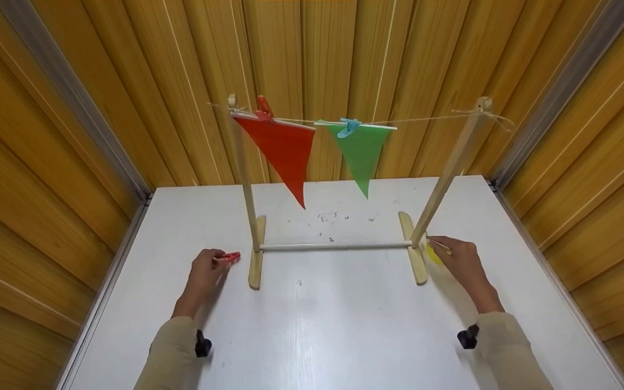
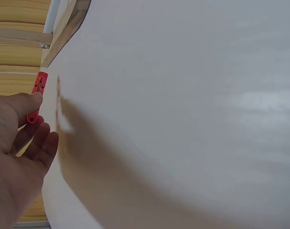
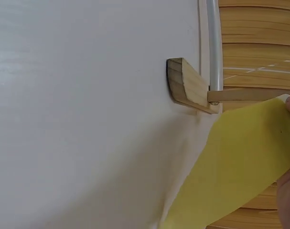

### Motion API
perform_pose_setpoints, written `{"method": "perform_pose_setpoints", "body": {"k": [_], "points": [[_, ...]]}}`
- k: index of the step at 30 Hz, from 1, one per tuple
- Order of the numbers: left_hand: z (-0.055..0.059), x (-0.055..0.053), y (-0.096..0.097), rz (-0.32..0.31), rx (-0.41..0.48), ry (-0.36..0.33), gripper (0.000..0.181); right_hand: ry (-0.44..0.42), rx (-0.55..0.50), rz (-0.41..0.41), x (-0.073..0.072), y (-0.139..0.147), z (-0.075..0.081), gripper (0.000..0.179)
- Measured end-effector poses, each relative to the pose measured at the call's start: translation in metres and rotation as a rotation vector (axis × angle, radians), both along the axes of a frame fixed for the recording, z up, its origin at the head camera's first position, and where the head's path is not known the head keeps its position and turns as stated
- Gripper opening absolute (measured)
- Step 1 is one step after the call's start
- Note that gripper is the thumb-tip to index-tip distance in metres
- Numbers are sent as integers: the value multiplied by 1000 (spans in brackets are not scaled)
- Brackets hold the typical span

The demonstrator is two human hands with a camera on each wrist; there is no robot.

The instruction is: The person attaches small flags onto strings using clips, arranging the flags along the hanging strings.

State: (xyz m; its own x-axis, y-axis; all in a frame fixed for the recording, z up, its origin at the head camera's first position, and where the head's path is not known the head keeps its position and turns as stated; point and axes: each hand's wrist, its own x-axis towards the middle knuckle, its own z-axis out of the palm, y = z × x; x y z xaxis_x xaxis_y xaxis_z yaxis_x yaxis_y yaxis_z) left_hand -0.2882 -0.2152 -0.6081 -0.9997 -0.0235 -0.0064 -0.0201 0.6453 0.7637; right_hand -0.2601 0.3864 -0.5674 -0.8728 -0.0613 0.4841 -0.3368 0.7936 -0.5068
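Note:
My left hand pinches a red clothespin between thumb and fingers, left of the wooden stand's left foot. On the right, my right hand holds a yellow pennant by its edge, beside the stand's right foot. The pennant's tip hangs down toward the table in the right wrist view. A string runs between the two posts. From it hang a red pennant with a red clothespin and a green pennant with a blue clothespin.
The stand's left post and right post rise from wooden feet joined by a white rod. Underneath lies a white table. Wood-patterned walls close off the back and both sides.

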Motion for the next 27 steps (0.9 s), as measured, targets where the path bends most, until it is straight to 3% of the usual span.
{"method": "perform_pose_setpoints", "body": {"k": [16,27], "points": [[3,8,6,-20,5,9,35,141,35,69,15,-22,39,23],[8,12,10,-61,-22,102,30,188,75,140,25,-39,64,22]]}}
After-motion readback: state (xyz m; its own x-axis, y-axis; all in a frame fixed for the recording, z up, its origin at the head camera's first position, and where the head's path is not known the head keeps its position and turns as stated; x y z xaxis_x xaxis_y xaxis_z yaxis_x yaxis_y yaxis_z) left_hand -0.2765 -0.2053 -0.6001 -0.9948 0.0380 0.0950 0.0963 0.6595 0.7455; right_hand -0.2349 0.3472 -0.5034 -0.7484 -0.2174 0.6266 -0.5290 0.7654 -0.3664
